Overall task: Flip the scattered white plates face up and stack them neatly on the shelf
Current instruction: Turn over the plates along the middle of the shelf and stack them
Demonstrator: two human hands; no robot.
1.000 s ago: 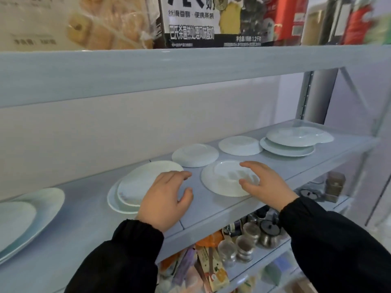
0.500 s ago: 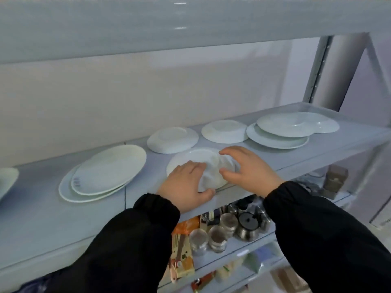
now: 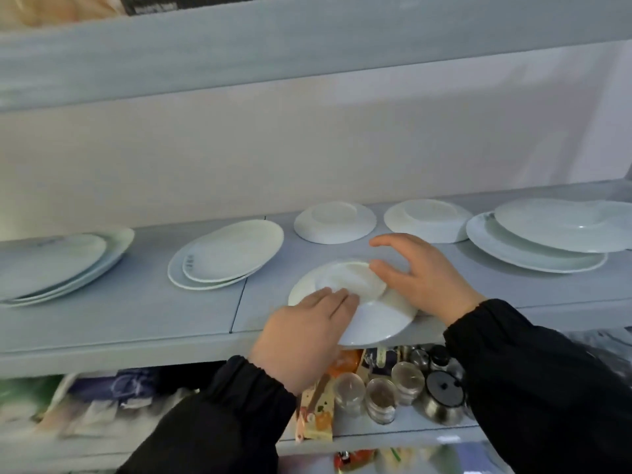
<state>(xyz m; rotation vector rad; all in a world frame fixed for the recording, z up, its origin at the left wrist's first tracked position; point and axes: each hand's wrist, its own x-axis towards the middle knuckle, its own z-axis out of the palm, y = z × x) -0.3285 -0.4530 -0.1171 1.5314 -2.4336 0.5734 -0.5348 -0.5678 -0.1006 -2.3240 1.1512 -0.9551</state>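
A small white plate (image 3: pixel 372 321) lies face down at the front edge of the grey shelf (image 3: pixel 136 319), overhanging the edge a little. My left hand (image 3: pixel 304 336) grips its near left rim, fingers on top. My right hand (image 3: pixel 420 275) touches its right side with spread fingers. Two more small plates (image 3: pixel 335 222) (image 3: pixel 427 220) lie face down behind it. A stack of two larger plates (image 3: pixel 225 254) sits to the left, face up.
Another plate stack (image 3: pixel 58 265) lies at the far left and overlapping large plates (image 3: pixel 547 241) at the right. The upper shelf (image 3: pixel 307 46) hangs close overhead. Below, jars (image 3: pixel 379 398), metal pots and packets fill the lower shelf.
My left hand left the stack and took hold of the front plate. The plate has slid toward the shelf's front edge. My right hand's fingers have spread.
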